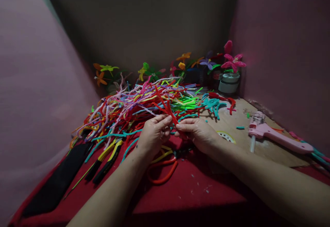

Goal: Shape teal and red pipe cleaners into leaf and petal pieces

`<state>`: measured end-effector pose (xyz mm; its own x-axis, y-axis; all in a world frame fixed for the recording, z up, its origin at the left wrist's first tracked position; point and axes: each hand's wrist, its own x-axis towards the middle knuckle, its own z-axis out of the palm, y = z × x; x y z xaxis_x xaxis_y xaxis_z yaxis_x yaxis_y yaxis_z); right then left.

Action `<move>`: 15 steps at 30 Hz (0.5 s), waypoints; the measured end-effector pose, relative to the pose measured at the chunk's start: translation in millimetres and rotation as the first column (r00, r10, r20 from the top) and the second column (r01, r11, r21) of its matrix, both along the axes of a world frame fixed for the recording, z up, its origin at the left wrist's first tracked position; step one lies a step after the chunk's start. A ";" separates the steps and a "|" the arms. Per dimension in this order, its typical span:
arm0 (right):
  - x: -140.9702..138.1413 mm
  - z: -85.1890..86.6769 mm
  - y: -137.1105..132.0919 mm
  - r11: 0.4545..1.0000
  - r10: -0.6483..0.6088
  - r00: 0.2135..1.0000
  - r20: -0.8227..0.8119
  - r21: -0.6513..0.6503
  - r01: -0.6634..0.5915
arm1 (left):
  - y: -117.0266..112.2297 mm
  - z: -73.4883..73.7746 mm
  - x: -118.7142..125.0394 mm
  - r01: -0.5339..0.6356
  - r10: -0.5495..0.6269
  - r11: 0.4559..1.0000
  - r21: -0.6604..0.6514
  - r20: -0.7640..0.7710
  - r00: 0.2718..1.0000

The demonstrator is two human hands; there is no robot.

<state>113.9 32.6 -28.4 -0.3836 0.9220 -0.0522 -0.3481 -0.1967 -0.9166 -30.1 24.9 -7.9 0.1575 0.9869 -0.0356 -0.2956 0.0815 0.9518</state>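
My left hand (154, 133) and my right hand (197, 131) meet over the middle of the red cloth (196, 189). Both pinch red pipe cleaners (166, 107) that stick up and away from my fingertips, bent together into a bunch. Just behind my hands lies a big heap of pipe cleaners (134, 108) in many colours. Below my hands an orange-handled tool (162, 172) lies on the cloth, partly hidden by my wrists.
Yellow-and-black pliers (107, 160) and a black case (58, 182) lie at the left. A pink glue gun (274, 136) rests on a wooden board (237, 117) at the right. Finished pipe-cleaner flowers (232, 62) stand along the back wall, beside rolls of tape (229, 82).
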 end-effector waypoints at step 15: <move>2.9 1.1 0.7 1.000 0.021 0.999 -0.028 0.004 -0.020 | -1.3 5.1 -4.6 0.009 0.179 0.921 0.390 -0.444 0.878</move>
<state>116.8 33.4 -27.3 -0.4037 0.9141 -0.0379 -0.3699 -0.2009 -0.9071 -34.7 23.6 -2.8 0.1306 0.9491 0.2865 0.1965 -0.3080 0.9309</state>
